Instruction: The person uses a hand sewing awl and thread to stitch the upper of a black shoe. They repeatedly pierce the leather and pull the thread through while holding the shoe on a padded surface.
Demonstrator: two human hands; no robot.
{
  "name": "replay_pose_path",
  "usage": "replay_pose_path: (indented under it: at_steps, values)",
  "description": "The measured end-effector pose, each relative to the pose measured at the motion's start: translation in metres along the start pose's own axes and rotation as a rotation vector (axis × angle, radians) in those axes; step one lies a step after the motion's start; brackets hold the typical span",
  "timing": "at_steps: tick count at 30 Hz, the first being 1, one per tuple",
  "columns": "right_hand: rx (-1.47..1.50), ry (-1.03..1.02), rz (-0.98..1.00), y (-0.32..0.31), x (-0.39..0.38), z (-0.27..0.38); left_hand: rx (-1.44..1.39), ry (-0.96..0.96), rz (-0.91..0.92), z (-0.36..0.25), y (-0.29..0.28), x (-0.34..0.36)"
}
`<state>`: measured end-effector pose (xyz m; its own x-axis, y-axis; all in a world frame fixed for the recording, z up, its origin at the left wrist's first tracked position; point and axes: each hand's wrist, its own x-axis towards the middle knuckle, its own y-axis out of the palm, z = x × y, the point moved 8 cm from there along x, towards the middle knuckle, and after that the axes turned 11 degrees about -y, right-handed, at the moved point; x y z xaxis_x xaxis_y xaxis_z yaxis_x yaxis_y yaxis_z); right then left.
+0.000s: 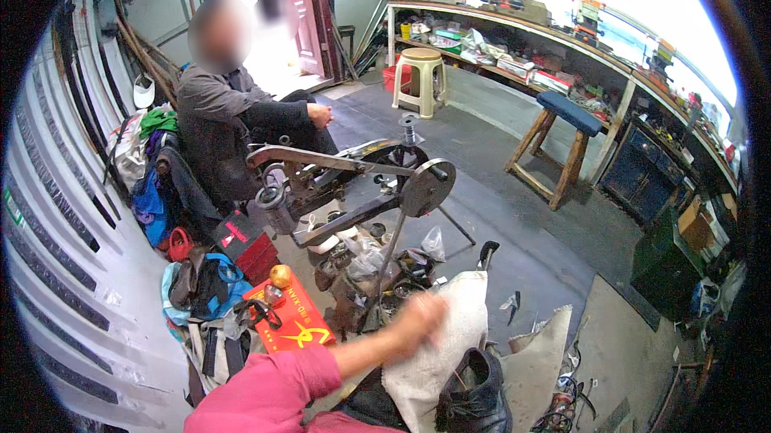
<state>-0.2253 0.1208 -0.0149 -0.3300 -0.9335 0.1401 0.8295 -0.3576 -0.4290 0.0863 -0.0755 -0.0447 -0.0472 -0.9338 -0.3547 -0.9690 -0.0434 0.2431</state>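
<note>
Left hand: blurred by motion, the fingers seemingly curled; whether they are clamped on anything, I cannot tell.
Sleeve: pinkish-red fabric, pushed up so the forearm behind the hand is bare.
White cloth: coarse, off-white, stained and creased, spread beneath and to the right of the hand; contact between them cannot be made out.
Black lace-up shoe: dark, leather-like, below and right of the hand, against the cloth, its opening facing up.
Red carton: smooth, flat-topped, left of the hand, with bold yellow lettering and a large yellow emblem.
Golden ball-like item: rounded and shiny, on the carton's far end.
Dark red case: boxy, farther left beyond the carton, bearing small pinkish marking too small to read.
Stitching machine: worn metal on thin legs, beyond the hand, with a round disc-like handwheel and an upright spool.
Clear plastic bag: thin, crumpled, ahead of the hand, near the machine's legs.
Stools: moulded beige plastic, far ahead; blue-padded rough wood, ahead and right.
Seated person: grey top, beyond the machine, leftward.
</note>
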Motion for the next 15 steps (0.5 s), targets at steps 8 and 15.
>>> replay_pose_path:
  at_steps: [8, 15]
  values:
    - [0.305, 0.078, 0.000, 0.008, -0.002, -0.004, 0.405, 0.354, -0.252, -0.064, -0.057, -0.002]
    - [0.496, -0.022, 0.128, 0.005, -0.006, 0.018, 0.654, 0.719, 0.526, -0.015, 0.150, -0.123]
